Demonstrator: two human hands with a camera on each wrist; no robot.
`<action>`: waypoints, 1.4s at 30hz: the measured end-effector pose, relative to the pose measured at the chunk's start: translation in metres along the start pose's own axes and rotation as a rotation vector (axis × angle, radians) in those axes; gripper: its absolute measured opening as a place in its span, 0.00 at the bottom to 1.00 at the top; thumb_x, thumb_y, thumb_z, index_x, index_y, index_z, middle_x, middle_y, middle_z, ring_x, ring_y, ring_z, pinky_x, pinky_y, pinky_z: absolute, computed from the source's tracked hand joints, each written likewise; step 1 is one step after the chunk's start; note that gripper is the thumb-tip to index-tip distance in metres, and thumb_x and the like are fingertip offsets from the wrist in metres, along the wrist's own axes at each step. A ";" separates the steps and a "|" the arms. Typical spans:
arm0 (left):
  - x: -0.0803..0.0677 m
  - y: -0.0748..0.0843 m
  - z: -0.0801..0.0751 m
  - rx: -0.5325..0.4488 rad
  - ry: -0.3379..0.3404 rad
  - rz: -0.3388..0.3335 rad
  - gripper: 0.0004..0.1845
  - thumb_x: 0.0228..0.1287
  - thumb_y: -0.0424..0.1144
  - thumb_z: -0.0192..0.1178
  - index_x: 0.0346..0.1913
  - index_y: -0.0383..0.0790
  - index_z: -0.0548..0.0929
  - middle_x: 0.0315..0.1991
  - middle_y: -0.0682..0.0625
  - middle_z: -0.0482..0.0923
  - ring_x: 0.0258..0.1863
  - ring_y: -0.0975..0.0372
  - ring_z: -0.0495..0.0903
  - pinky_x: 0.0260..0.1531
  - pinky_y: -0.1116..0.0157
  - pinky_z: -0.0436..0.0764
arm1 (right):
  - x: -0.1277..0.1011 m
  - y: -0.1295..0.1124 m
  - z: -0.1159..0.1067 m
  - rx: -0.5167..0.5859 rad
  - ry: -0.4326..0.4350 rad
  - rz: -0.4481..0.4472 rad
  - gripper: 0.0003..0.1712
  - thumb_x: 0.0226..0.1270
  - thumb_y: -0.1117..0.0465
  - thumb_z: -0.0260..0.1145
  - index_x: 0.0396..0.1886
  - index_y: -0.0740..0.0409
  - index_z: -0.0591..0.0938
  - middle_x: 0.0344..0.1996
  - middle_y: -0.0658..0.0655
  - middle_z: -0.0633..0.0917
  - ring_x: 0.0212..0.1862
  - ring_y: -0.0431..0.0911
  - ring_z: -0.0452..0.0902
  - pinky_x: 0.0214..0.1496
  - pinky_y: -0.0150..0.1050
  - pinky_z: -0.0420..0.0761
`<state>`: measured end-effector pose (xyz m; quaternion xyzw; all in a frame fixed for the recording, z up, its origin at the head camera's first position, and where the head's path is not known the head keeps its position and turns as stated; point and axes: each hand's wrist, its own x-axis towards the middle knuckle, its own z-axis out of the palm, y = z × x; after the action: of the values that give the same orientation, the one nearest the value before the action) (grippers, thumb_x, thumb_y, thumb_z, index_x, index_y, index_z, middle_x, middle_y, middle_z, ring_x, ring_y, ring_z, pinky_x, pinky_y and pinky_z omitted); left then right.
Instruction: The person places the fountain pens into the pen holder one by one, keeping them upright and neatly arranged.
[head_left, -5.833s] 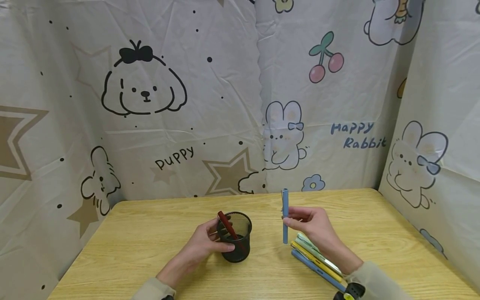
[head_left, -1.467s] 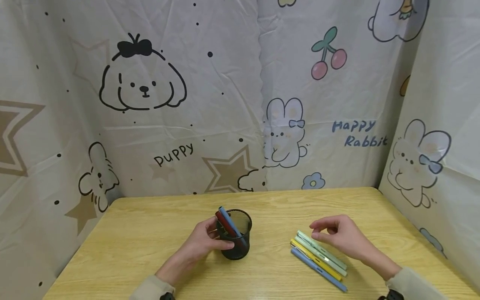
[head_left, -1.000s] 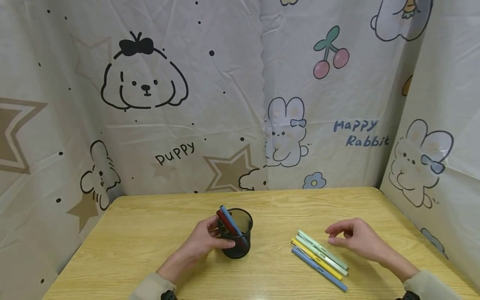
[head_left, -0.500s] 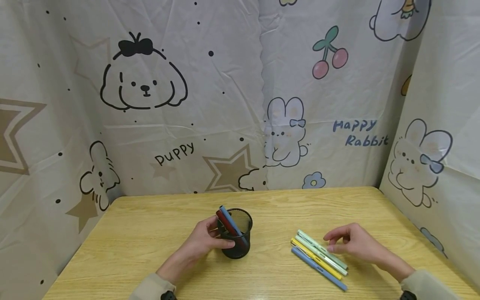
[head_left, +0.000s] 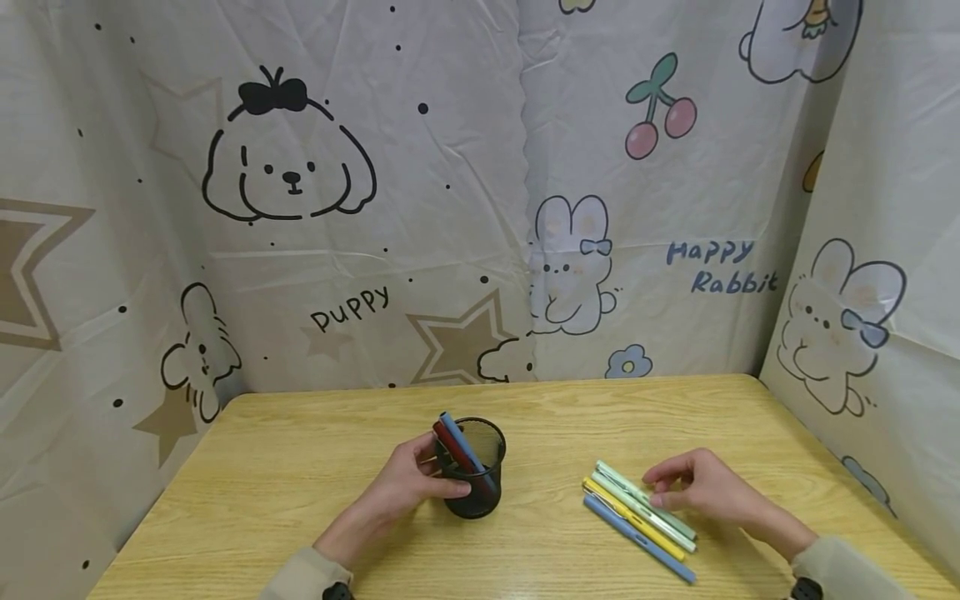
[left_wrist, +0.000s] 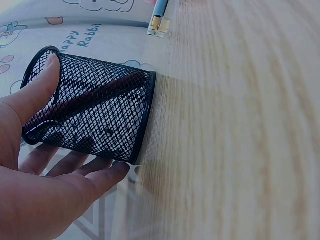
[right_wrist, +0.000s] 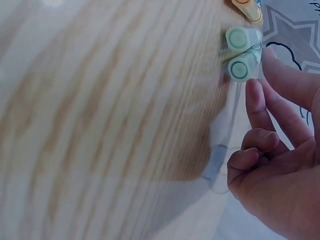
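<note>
My left hand (head_left: 401, 487) grips a black mesh pen holder (head_left: 483, 496) that stands on the table, thumb across its front and fingers behind. A dark red pen (head_left: 450, 446) and a blue pen (head_left: 461, 440) lean inside it. To the right, two light green pens (head_left: 660, 512), a yellow pen (head_left: 636, 520) and another blue pen (head_left: 637, 540) lie side by side, slanting. My right hand (head_left: 708, 487) is beside the outer green pen, thumb and forefinger bent near it. In the right wrist view, fingertips (right_wrist: 255, 90) hover close to the green pens' ends (right_wrist: 240, 69); contact is unclear.
The wooden table (head_left: 315, 433) is backed by a printed cloth (head_left: 450, 208) with cartoon drawings, which also hangs along both sides. Bare tabletop lies between the pen holder and the pens. A dark watch-like band (head_left: 806, 588) is on the right wrist.
The blue pen that my right hand held upright is now in the holder. My right hand moved right, past the pens, then came back left towards the green ones. My left hand stayed put.
</note>
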<state>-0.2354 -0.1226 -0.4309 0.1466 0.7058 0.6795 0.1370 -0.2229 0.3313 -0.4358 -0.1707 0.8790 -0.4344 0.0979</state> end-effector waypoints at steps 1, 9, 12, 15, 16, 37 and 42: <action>0.000 0.000 0.000 0.001 0.000 0.001 0.36 0.57 0.29 0.79 0.69 0.32 0.77 0.61 0.41 0.80 0.66 0.43 0.77 0.66 0.49 0.76 | 0.001 0.000 0.000 0.001 -0.003 -0.005 0.18 0.62 0.65 0.79 0.48 0.71 0.89 0.35 0.54 0.89 0.36 0.40 0.78 0.35 0.32 0.75; 0.000 0.002 0.001 0.004 0.008 -0.002 0.36 0.57 0.28 0.79 0.69 0.31 0.77 0.62 0.42 0.80 0.67 0.42 0.77 0.66 0.49 0.77 | 0.002 0.001 -0.001 0.006 -0.014 -0.009 0.17 0.62 0.67 0.79 0.48 0.72 0.88 0.35 0.54 0.89 0.36 0.40 0.79 0.36 0.32 0.76; 0.000 0.002 0.001 0.003 0.010 0.000 0.36 0.57 0.27 0.79 0.69 0.31 0.77 0.62 0.42 0.80 0.67 0.42 0.76 0.66 0.49 0.76 | 0.002 0.002 -0.002 0.004 -0.011 -0.001 0.17 0.61 0.67 0.79 0.48 0.70 0.89 0.35 0.54 0.89 0.36 0.40 0.80 0.36 0.32 0.76; 0.000 0.002 0.001 0.001 0.011 0.000 0.35 0.57 0.27 0.79 0.68 0.32 0.78 0.61 0.42 0.80 0.67 0.42 0.76 0.67 0.49 0.76 | 0.002 0.004 -0.003 -0.010 -0.007 -0.003 0.16 0.61 0.67 0.79 0.47 0.69 0.89 0.35 0.54 0.89 0.36 0.40 0.80 0.37 0.32 0.77; 0.000 0.002 0.001 0.000 0.011 0.000 0.35 0.57 0.27 0.79 0.68 0.33 0.78 0.61 0.42 0.80 0.67 0.42 0.76 0.67 0.49 0.76 | 0.002 0.004 -0.004 -0.014 -0.006 -0.005 0.15 0.62 0.67 0.79 0.47 0.69 0.89 0.35 0.54 0.89 0.36 0.40 0.80 0.37 0.32 0.77; 0.000 0.001 0.001 0.032 0.029 -0.009 0.38 0.57 0.28 0.79 0.71 0.32 0.76 0.61 0.42 0.81 0.66 0.41 0.77 0.67 0.47 0.75 | 0.001 0.004 -0.007 -0.045 -0.008 -0.037 0.15 0.60 0.65 0.81 0.46 0.66 0.91 0.31 0.51 0.87 0.31 0.39 0.74 0.33 0.32 0.73; 0.000 0.001 0.001 0.036 0.029 -0.004 0.38 0.56 0.28 0.79 0.71 0.32 0.76 0.61 0.42 0.81 0.66 0.42 0.77 0.70 0.45 0.72 | 0.002 0.004 -0.006 -0.044 -0.019 -0.043 0.15 0.60 0.65 0.81 0.45 0.66 0.91 0.31 0.52 0.87 0.31 0.39 0.74 0.33 0.32 0.73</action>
<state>-0.2348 -0.1220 -0.4301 0.1379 0.7200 0.6685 0.1254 -0.2273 0.3367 -0.4354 -0.1957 0.8836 -0.4152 0.0932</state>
